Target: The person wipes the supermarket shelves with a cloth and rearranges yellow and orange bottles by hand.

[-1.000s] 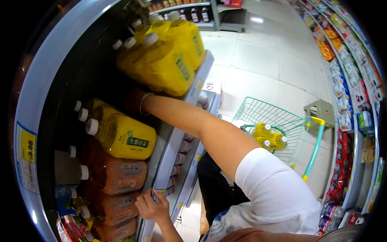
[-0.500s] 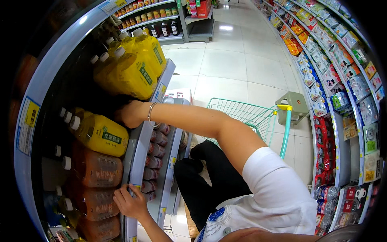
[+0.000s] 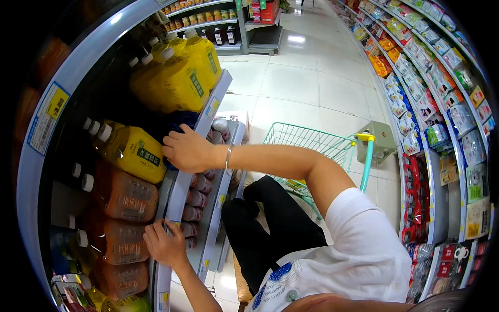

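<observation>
My right hand (image 3: pixel 189 152), with a bracelet at the wrist, lies at the front of a shelf in the gap between two groups of yellow drink bottles. Its fingers bend over a dark blue, soft-looking cloth (image 3: pixel 182 120), which shows on both sides of the hand. The nearer yellow bottle (image 3: pixel 138 156) stands close beside my fingertips; the farther yellow bottles (image 3: pixel 184 83) are beyond the cloth. Lower down, my left hand (image 3: pixel 165 243) curls its fingers over the shelf edge (image 3: pixel 179 200), next to the orange drink bottles (image 3: pixel 127 200).
A lower shelf holds several pinkish cans (image 3: pixel 192 214). Right of my knees stands a green wire shopping cart (image 3: pixel 306 140) with a turquoise handle, beside an olive plastic stool (image 3: pixel 377 140). Shelves of packaged goods (image 3: pixel 416 83) line the aisle's right side.
My right hand has come out of the dark gap to the shelf front, bringing the dark blue cloth into sight. My left hand stays at the shelf edge. The view has shifted slightly.
</observation>
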A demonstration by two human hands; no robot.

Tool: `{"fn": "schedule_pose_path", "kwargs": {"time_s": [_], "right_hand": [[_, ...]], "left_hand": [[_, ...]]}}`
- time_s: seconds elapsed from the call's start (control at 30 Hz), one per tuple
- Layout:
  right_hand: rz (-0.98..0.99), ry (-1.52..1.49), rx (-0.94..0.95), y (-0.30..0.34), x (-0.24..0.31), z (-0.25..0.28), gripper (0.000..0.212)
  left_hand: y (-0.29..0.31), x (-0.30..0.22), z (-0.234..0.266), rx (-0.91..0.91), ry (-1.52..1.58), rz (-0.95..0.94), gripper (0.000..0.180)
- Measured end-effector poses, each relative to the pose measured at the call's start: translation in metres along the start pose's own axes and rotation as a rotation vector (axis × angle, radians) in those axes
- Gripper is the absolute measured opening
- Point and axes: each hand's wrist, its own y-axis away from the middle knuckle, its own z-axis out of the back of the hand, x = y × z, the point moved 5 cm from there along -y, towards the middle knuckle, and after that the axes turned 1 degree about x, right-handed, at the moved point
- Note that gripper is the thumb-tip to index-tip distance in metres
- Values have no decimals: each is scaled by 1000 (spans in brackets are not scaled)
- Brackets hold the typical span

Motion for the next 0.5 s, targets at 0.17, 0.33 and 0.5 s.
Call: {"fn": "schedule_pose_path", "kwargs": {"time_s": [0.17, 0.33, 0.5], "right_hand": [[-90, -85, -140, 2, 31, 2, 17], [-13, -306, -141, 7, 62, 14, 17], [-308, -1005, 194, 37, 86, -5, 25]], "left_hand": [[0, 2, 2, -32, -21, 7, 10], [1, 5, -1, -73, -73, -31, 10], [2, 8, -1, 16, -5, -10, 19]]}}
